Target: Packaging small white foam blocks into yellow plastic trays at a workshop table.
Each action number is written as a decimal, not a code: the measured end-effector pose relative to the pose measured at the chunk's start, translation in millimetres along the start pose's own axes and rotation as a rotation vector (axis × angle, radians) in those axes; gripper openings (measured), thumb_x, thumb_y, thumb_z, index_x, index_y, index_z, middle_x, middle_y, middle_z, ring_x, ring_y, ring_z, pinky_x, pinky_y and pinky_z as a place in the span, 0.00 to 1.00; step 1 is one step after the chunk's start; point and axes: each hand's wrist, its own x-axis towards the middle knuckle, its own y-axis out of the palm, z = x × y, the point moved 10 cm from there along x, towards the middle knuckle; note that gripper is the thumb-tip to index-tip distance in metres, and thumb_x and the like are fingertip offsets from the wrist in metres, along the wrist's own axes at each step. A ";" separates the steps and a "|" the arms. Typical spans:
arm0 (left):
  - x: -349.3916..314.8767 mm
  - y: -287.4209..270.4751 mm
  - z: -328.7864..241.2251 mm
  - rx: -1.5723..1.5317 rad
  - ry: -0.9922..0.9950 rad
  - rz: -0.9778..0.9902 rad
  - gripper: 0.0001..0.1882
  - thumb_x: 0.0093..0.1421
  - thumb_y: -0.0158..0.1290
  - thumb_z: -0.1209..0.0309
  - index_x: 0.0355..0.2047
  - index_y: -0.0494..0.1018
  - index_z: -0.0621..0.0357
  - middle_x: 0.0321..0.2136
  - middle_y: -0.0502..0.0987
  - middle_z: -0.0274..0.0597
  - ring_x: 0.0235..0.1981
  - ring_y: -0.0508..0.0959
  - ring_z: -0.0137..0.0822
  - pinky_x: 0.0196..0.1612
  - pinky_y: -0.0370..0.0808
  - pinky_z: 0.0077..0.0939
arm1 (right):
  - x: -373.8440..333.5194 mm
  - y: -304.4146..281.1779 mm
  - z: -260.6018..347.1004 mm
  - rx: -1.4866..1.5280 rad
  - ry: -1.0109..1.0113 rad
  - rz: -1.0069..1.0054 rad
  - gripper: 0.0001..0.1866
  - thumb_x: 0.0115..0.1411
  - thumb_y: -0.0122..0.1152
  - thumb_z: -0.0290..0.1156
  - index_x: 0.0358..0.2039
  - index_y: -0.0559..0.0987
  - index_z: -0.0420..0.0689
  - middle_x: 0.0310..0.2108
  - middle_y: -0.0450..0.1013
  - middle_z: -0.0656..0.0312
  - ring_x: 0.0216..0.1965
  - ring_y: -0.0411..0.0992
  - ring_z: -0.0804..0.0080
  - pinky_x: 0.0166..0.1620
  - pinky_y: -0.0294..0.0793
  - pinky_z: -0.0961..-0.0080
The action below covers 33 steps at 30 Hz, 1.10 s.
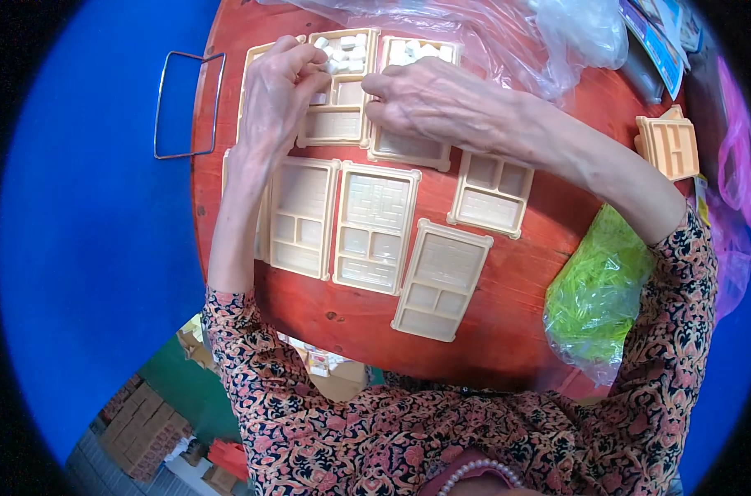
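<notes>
Small white blocks (348, 53) lie loose in the large far compartment of a cream divided tray (332, 126). Over that tray's left edge is my left hand (278, 87), thumb and fingers pinched together. A pale piece (318, 98) shows just below its fingertips, in a small compartment. My right hand (413, 95) is closed above the adjoining divided tray (410, 150), its fingertips by the gap between both trays. What either hand holds is hidden. More white blocks (417, 51) fill the far compartment beyond my right hand.
Several divided trays (378, 194) without blocks lie nearer me on the red round table (309, 318). A bag of green shreds (600, 285) sits right, under my forearm. Clear plastic (508, 33) covers the far side. Stacked small trays (669, 145) stand far right; a metal loop (157, 107) juts left.
</notes>
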 end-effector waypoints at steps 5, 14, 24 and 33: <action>-15.4 -14.3 -6.0 0.123 -0.011 -0.040 0.08 0.46 0.61 0.78 0.28 0.75 0.65 0.25 0.73 0.44 0.26 0.77 0.40 0.29 0.73 0.31 | -3.0 -0.3 -2.5 0.073 -0.056 -0.025 0.10 0.47 0.56 0.19 0.32 0.69 0.37 0.26 0.66 0.55 0.28 0.74 0.60 0.24 0.73 0.66; -28.7 -2.0 -7.7 0.109 -0.045 0.054 0.06 0.48 0.61 0.75 0.27 0.77 0.64 0.23 0.75 0.45 0.24 0.77 0.43 0.29 0.71 0.34 | 8.7 -27.9 -72.3 0.736 0.471 0.055 0.04 0.44 0.58 0.22 0.24 0.77 0.36 0.20 0.73 0.55 0.24 0.71 0.70 0.29 0.71 0.72; -10.6 -6.6 -16.8 0.322 -0.004 0.039 0.06 0.47 0.60 0.74 0.21 0.75 0.64 0.22 0.75 0.50 0.26 0.76 0.51 0.32 0.72 0.42 | 11.0 -80.7 -53.5 0.133 -0.127 -0.701 0.04 0.51 0.52 0.23 0.24 0.74 0.36 0.17 0.68 0.50 0.22 0.68 0.51 0.28 0.67 0.61; -20.3 -22.6 -10.1 0.159 -0.033 -0.060 0.04 0.48 0.55 0.79 0.20 0.72 0.67 0.23 0.73 0.55 0.27 0.76 0.52 0.31 0.72 0.42 | 26.3 -115.1 -120.7 0.009 0.265 -0.611 0.09 0.51 0.56 0.19 0.35 0.76 0.39 0.28 0.72 0.55 0.28 0.73 0.61 0.32 0.70 0.69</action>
